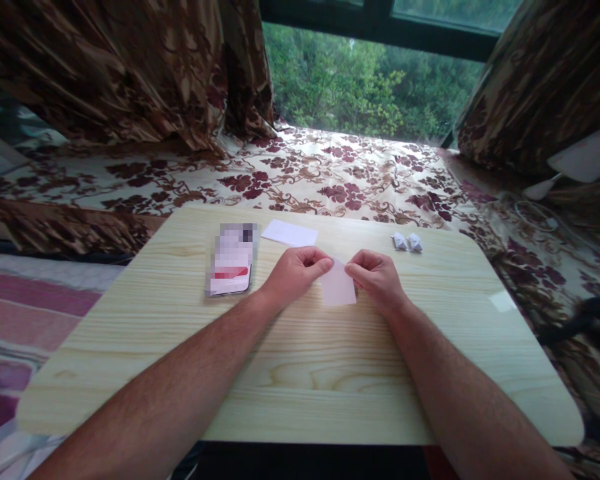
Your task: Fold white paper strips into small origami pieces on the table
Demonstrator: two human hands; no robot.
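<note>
Both hands are curled nearly closed. The left hand (296,272) and right hand (376,279) each pinch a top corner of a small white paper (338,289) between thumb and forefinger, and it lies near the middle of the light wooden table (300,373). A phone (231,261) lies at nine o'clock from the left hand. A blank slip (290,233) lies at twelve o'clock. Two folded paper pieces (407,242) sit at two o'clock from the right hand.
</note>
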